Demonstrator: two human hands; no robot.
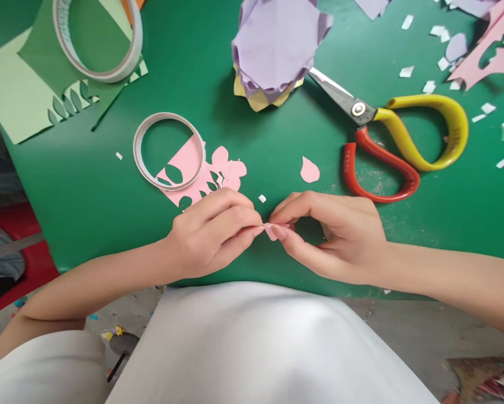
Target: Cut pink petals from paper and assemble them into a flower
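Note:
Between my two hands, near the table's front edge, is a small pink paper petal [271, 231]. My left hand [218, 233] pinches its left end between thumb and fingers. My right hand [330, 235] pinches the other side with thumb and index finger, the fingertips almost meeting the left ones. Part of the petal is hidden by the fingers. A loose pink petal [310, 170] lies just beyond my right hand. Past my left hand lies a cut pink paper sheet [188, 159] with petal-shaped holes, several pink petals [230, 168] beside it and a tape roll [138, 147] on top.
Scissors [357, 109] with red and yellow handles lie at the right, tips by a purple and yellow paper piece [277, 45]. Green paper sheets [20, 90] under a larger tape roll [121, 73] are at far left. White scraps [407, 72] and pink cut paper [483, 53] lie far right.

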